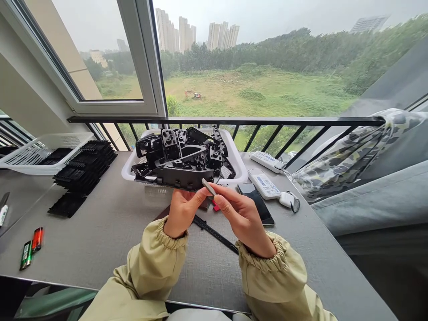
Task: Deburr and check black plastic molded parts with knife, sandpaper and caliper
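Note:
My left hand (pixel 183 213) is closed around the lower edge of a long black plastic part (pixel 177 177), its fingers hidden beneath. The part is held up in front of the white basket (pixel 240 171). My right hand (pixel 243 218) pinches a flat grey blade-like tool (pixel 209 187) between thumb and fingers. The tool's tip points up and away, close to the part's right end and my left thumb; whether it touches the part I cannot tell. Under my hands lies a black caliper-like strip (pixel 217 234), slanting across the table. A small red thing (pixel 216 205) shows partly between my hands.
Black moulded parts (pixel 187 151) fill the basket. Stacked black panels (pixel 85 167) and another white basket (pixel 72 141) stand left, with two lighters (pixel 31 246) nearer. On the right are a phone (pixel 259 205), white boxes (pixel 264 183) and an earbud case (pixel 287 200). A railing (pixel 250 120) runs behind.

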Demonstrator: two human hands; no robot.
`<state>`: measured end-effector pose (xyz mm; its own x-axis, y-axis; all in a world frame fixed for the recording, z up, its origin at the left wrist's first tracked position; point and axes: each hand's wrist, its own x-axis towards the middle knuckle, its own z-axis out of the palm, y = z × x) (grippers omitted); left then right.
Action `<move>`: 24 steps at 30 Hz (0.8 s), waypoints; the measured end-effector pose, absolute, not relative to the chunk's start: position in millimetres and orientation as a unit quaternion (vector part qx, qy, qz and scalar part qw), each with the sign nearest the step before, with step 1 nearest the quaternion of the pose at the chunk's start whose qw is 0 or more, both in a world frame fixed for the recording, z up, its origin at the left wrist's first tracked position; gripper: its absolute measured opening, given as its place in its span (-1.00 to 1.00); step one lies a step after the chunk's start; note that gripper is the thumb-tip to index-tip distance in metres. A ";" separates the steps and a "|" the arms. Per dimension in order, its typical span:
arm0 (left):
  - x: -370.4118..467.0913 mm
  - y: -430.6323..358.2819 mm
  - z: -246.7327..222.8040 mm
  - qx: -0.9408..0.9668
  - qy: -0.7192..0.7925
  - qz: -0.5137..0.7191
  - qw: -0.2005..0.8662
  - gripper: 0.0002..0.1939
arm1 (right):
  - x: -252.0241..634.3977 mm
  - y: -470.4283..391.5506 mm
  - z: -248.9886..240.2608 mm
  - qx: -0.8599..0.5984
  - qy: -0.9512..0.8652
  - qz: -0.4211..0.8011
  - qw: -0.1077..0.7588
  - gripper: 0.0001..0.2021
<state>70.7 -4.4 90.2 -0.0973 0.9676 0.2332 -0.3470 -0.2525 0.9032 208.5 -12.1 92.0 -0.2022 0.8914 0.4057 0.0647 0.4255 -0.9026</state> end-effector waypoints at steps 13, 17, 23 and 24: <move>73.9 -2.7 88.7 0.336 0.338 0.719 0.507 -0.67 | 203.5 -13.9 93.1 -0.356 -0.690 0.370 0.510 -0.69; 75.1 -3.5 89.8 0.319 0.337 0.717 0.520 -0.60 | 206.6 -12.0 92.2 -0.364 -0.680 0.365 0.522 -0.71; 72.0 -2.1 85.3 0.295 0.333 0.724 0.528 -0.59 | 213.6 -9.3 92.3 -0.381 -0.703 0.284 0.529 -0.73; 71.6 -1.8 83.8 0.303 0.336 0.723 0.522 -0.60 | 213.7 -10.0 93.2 -0.381 -0.711 0.267 0.527 -0.73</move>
